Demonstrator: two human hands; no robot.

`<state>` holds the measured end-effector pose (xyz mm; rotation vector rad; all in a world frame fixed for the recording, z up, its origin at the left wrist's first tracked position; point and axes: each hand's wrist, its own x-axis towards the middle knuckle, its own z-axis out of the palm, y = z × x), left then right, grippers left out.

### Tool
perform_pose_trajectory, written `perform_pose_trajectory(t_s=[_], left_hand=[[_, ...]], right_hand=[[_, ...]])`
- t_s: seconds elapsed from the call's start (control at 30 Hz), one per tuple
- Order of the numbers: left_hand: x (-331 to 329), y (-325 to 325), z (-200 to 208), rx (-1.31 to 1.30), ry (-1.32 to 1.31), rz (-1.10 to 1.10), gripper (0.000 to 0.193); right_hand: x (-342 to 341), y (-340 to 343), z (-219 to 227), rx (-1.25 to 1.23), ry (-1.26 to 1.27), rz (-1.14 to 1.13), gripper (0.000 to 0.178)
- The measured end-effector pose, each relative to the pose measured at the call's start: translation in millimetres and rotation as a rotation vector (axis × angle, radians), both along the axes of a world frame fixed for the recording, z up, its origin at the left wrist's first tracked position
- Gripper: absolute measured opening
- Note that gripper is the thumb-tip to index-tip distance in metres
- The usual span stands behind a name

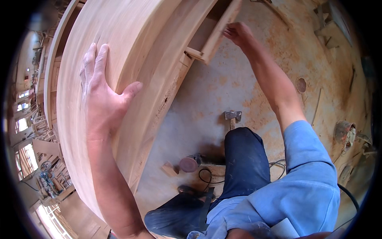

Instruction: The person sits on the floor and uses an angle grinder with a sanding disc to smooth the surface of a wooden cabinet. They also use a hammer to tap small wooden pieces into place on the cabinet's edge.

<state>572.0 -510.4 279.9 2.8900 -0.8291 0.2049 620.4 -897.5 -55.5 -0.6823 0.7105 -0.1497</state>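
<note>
A large pale wooden cabinet (131, 36) with a smooth broad top fills the left and upper middle. My left hand (105, 93) lies on that top near its moulded edge, thumb spread from the fingers, palm down, holding nothing. Pale dust covers its fingers. From the cabinet's side, a wooden drawer (217, 38) stands partly pulled out. At the outer face of its front, my right hand (239, 33) has its fingers curled in against the wood. Whether a pull sits under those fingertips is hidden.
An axe-like hammer (232, 116) stands head-up by my knee. Nearby on the dusty floor are a round-faced power tool (190, 163), a black cable (205, 177) and a wood block (170, 169). A bucket (344, 131) is at right. Stacked wood pieces (51, 175) lie far left.
</note>
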Motion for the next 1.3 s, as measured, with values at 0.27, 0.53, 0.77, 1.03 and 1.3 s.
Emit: perform_pose_trajectory(t_s=[0.27, 0.53, 0.77, 1.03, 1.3], left_hand=[[-4, -9, 1, -0.035, 0.028, 0.006, 0.098], [-4, 14, -4, -0.033, 0.007, 0.013, 0.098], [7, 13, -5, 0.002, -0.140, 0.027, 0.095], [-15, 16, 22, -0.086, -0.031, 0.114, 0.096], [-87, 200, -5, 0.071, -0.130, 0.069, 0.095]], right_hand=[[59, 5, -53, -1.422, -0.334, 0.369, 0.015], [13, 69, -46, -0.526, -0.197, 0.153, 0.006], [-98, 244, -6, 0.294, 0.030, 0.449, 0.010], [-118, 387, 51, 0.357, 0.203, 0.331, 0.019], [-165, 376, -8, 0.314, 0.004, 0.276, 0.016]])
